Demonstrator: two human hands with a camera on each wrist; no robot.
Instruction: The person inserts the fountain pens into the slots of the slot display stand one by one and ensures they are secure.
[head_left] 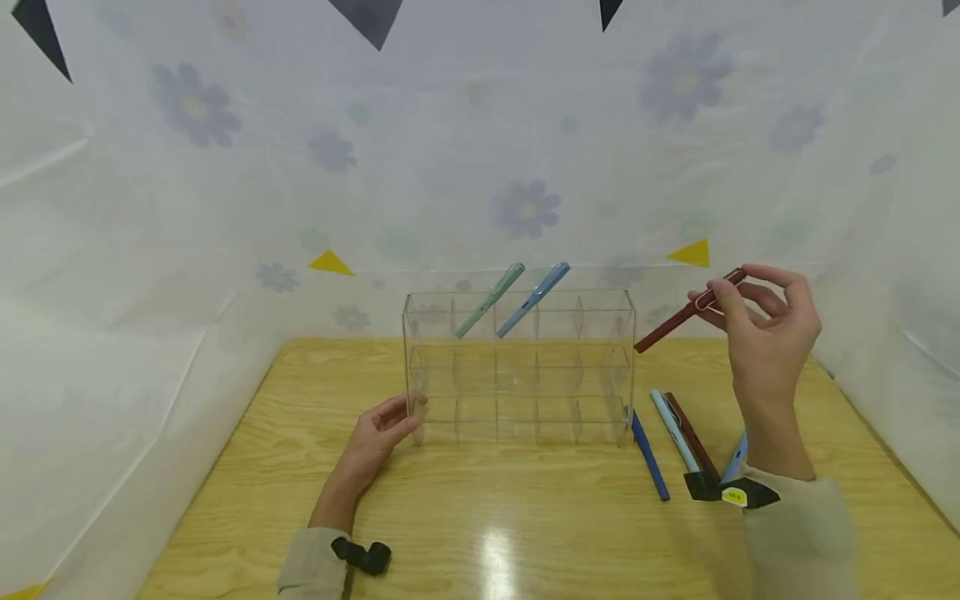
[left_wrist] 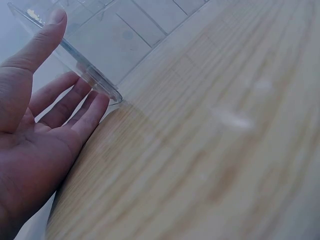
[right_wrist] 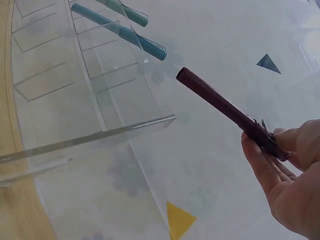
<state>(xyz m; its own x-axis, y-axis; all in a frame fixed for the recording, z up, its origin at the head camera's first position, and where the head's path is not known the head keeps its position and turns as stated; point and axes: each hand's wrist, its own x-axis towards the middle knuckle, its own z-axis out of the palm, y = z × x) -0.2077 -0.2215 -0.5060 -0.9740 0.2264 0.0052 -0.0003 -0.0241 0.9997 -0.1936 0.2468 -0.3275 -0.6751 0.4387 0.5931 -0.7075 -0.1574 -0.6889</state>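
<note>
Holding a dark red pen (head_left: 667, 327) near its clipped cap end, the right hand (head_left: 772, 333) is hovering just beyond the right end of a clear acrylic rack (head_left: 600, 327). Its grip is clamping the pen between thumb and fingers; the barrel is slanting down toward the rack and, per the right wrist view, is standing apart from it. The left hand (head_left: 378, 433) is resting at the rack's lower left corner, its grip standing apart, thumb and fingers spread about the end wall; cannot tell how firmly it is pressing. In the top tier, a green pen (head_left: 491, 301) is leaning in the second compartment from the left, a light-blue pen (head_left: 534, 301) in the third. At right on the tabletop (head_left: 450, 533), a dark blue pen (head_left: 649, 457), a pale turquoise pen (head_left: 675, 429), a brownish-red pen (head_left: 692, 435) and another blue pen (head_left: 737, 458) are lying, the last partly hidden by the wrist. Risks, as judged: the long free barrel could be catching the rack's end wall if coming in low, twisting the pen within that end hold; a knock could be sliding the light-looking rack if the left hand is bracing weakly; a jolt could be rattling the leaning pair loose.
</note>
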